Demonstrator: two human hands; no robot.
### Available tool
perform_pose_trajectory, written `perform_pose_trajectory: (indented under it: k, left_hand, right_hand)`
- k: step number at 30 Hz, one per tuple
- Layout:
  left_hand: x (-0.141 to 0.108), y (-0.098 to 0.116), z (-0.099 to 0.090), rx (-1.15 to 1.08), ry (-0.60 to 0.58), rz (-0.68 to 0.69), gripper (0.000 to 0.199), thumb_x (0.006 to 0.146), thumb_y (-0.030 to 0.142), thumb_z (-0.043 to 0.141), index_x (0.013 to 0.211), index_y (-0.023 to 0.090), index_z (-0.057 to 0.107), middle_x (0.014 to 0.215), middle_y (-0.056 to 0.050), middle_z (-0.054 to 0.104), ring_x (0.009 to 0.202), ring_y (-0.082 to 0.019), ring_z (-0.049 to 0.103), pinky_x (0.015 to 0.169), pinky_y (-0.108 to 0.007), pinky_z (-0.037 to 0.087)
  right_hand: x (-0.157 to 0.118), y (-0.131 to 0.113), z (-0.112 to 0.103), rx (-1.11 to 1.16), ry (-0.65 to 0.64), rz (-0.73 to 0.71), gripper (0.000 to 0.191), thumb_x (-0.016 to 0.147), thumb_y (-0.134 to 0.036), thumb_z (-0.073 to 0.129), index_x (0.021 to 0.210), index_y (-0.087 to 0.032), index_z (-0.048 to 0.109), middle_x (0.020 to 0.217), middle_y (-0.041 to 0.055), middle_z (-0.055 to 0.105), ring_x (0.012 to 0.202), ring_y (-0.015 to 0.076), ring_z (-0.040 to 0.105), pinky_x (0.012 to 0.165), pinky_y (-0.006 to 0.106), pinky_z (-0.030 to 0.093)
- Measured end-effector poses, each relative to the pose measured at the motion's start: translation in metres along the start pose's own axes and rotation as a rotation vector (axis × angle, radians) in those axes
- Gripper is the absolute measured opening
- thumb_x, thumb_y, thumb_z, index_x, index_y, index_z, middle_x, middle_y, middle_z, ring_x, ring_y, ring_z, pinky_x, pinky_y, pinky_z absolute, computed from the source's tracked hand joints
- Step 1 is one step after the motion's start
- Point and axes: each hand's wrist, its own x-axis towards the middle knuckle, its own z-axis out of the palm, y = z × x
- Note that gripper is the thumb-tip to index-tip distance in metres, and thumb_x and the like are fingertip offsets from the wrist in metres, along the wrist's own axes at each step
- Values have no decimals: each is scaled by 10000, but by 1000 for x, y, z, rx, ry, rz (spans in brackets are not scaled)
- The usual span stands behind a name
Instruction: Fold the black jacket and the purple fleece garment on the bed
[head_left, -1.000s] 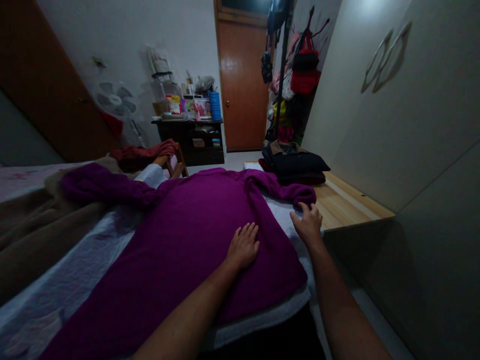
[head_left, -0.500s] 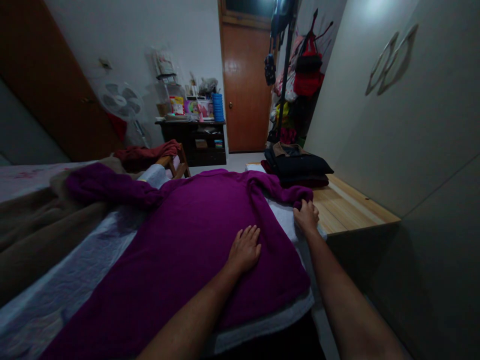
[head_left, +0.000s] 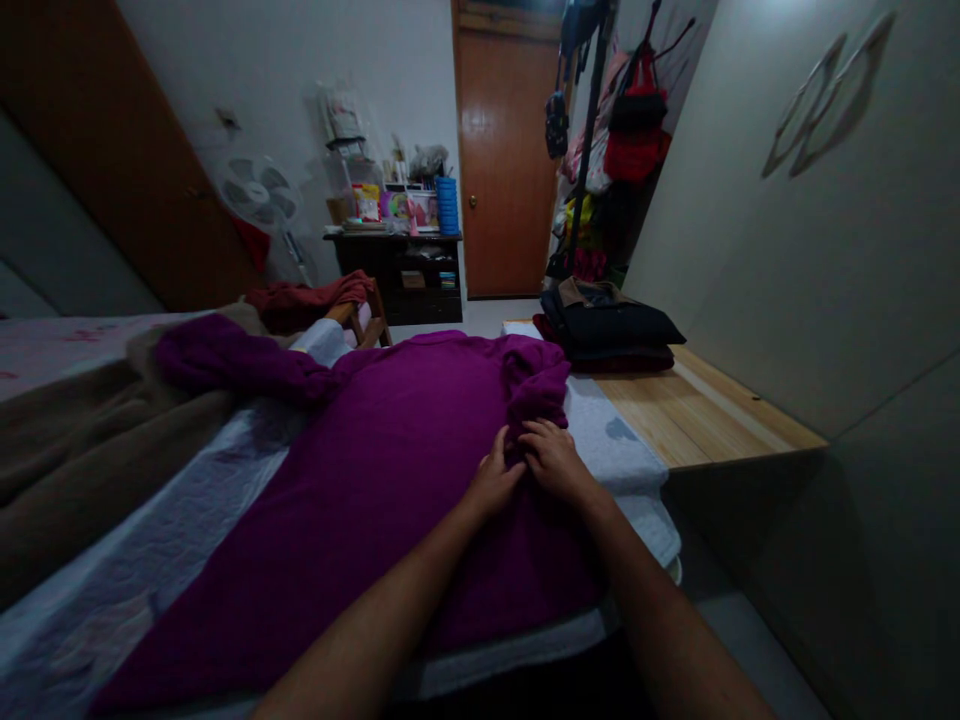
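A purple long-sleeved garment (head_left: pixel 390 450) lies spread over the bed, its left sleeve stretched out to the left. The right sleeve (head_left: pixel 536 375) is folded inward and bunched on the garment's right side. Close to that sleeve, my left hand (head_left: pixel 496 472) is closed on the purple cloth, fingers bent. Right beside it, my right hand (head_left: pixel 551 455) is closed on the sleeve's lower end, its fingertips partly hidden in the cloth. The two hands nearly touch.
Folded dark clothes (head_left: pixel 607 325) are stacked on a wooden surface (head_left: pixel 720 415) at the right. A brown blanket (head_left: pixel 97 430) lies at the left. A fan (head_left: pixel 259 195) and a dark cabinet (head_left: pixel 397 280) stand farther back. A pale cabinet rises at the right.
My right hand has moved left, bringing the sleeve inward onto the garment. My left hand has gone from lying flat to closed beside it. The view has shifted slightly.
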Motion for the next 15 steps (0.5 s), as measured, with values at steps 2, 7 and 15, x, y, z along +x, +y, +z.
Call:
perform_pose_trajectory:
  k: [2,7,15]
  left_hand:
    - [11,8,-1,-96,42,36,820,804,211,555,1514,205,145,1477,-126,399,1365,-231,381,1115,-423,335]
    - [39,33,1,82,97,12,655,780,181,597,1410,243,428,1518,-93,260,1418,-267,278,1150,-399,292]
    - [47,23,17,104,85,6,363,741,178,630,1104,171,644,1092,-77,596,1076,-207,566,978,-339,449]
  right_hand:
    - [-3,2,-2,119,42,-19,290,848,-134,468,1058,-182,661,1269,98,604,1257,234,461,1071,417,345]
    - [-17,0,-21,272,171,38,300,846,-114,402,1032,-180,628,1132,94,644,1087,180,568,994,329,417]
    - [-56,12,-36,72,131,423,231,872,-213,441,1017,-150,612,995,108,673,924,205,618,834,280,432]
